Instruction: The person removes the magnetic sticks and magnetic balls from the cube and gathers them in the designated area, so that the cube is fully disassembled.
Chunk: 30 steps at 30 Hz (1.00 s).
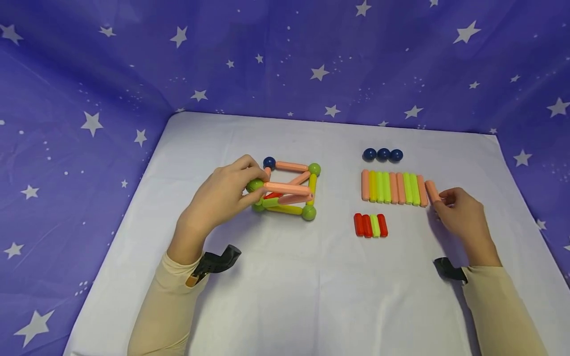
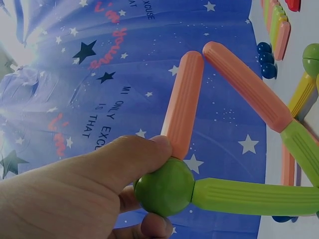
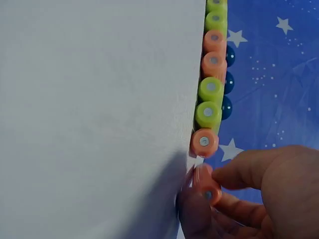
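My left hand [image 1: 218, 198] pinches a green ball [image 2: 164, 186] between thumb and fingers, above a frame of magnetic rods and balls. From that ball a pink rod [image 2: 184, 104] sticks out, and a green rod [image 2: 254, 196] joins it to the structure. Another pink rod [image 2: 249, 87] slants up beside it, its free tip close to the first rod's end. Flat on the table, the base has a blue ball [image 1: 269, 162] and green balls [image 1: 314, 169] at its corners. On the right, my right hand [image 1: 465, 215] pinches a pink rod [image 1: 432, 191] at the end of the rod row.
Next to the right hand lies a row of long pink, yellow and green rods [image 1: 386, 187]. Behind it sit three blue balls [image 1: 383, 155]. Short red rods [image 1: 358, 225] and a short green rod [image 1: 375, 226] lie in front. A starry blue cloth [image 1: 285, 59] walls the white table [image 1: 285, 287].
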Each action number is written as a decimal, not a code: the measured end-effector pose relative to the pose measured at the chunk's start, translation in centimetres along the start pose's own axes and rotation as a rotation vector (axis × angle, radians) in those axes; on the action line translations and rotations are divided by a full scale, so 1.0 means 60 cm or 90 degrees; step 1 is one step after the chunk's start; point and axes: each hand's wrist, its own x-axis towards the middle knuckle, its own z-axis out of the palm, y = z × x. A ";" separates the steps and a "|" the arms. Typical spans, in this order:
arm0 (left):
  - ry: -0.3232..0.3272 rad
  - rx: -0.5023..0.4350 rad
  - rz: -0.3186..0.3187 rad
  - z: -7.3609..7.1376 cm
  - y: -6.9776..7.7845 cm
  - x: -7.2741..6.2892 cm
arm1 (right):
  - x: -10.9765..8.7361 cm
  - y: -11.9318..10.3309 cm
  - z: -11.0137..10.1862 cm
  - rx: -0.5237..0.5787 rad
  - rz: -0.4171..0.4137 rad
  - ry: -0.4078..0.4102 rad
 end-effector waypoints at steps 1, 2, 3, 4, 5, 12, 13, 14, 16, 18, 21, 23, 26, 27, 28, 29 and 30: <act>-0.001 0.001 0.000 0.000 0.000 0.000 | 0.005 0.001 0.001 -0.005 -0.002 -0.013; -0.001 0.001 0.000 0.000 0.000 0.000 | 0.010 0.002 0.002 -0.006 -0.001 -0.026; 0.000 0.001 0.000 0.000 0.000 0.000 | 0.013 0.001 0.002 -0.005 -0.001 -0.037; 0.000 0.001 0.000 -0.001 0.000 0.001 | 0.016 0.000 0.001 -0.004 0.000 -0.048; 0.001 0.001 0.000 -0.002 0.001 0.001 | 0.018 -0.002 0.000 -0.003 0.003 -0.057; 0.004 -0.005 0.003 -0.004 0.001 0.003 | 0.009 -0.026 -0.012 -0.014 -0.001 -0.038; 0.004 -0.006 0.003 -0.005 0.001 0.003 | 0.006 -0.035 -0.013 -0.010 -0.016 -0.025; 0.004 -0.007 0.004 -0.005 0.000 0.003 | 0.002 -0.047 -0.013 -0.007 -0.038 -0.007; 0.005 -0.009 0.006 -0.006 -0.001 0.002 | -0.006 -0.078 -0.011 0.002 -0.082 0.019; 0.006 -0.009 0.006 -0.006 -0.002 0.001 | -0.017 -0.117 -0.007 0.016 -0.138 0.040; 0.008 -0.013 0.009 -0.004 -0.004 0.000 | -0.037 -0.181 0.004 0.042 -0.245 0.066; 0.006 -0.015 0.012 -0.002 -0.005 -0.001 | -0.054 -0.223 0.014 0.071 -0.327 0.065; 0.004 -0.019 0.020 0.000 -0.007 -0.001 | -0.080 -0.286 0.024 0.115 -0.445 0.034; 0.003 -0.019 0.022 0.000 -0.007 -0.001 | -0.088 -0.306 0.028 0.129 -0.483 0.021; 0.002 -0.019 0.024 0.000 -0.008 -0.001 | -0.094 -0.326 0.031 0.139 -0.520 0.008; 0.002 -0.020 0.027 0.000 -0.008 -0.001 | -0.099 -0.346 0.035 0.147 -0.556 -0.001; 0.002 -0.020 0.029 0.000 -0.008 -0.001 | -0.104 -0.364 0.038 0.150 -0.590 -0.008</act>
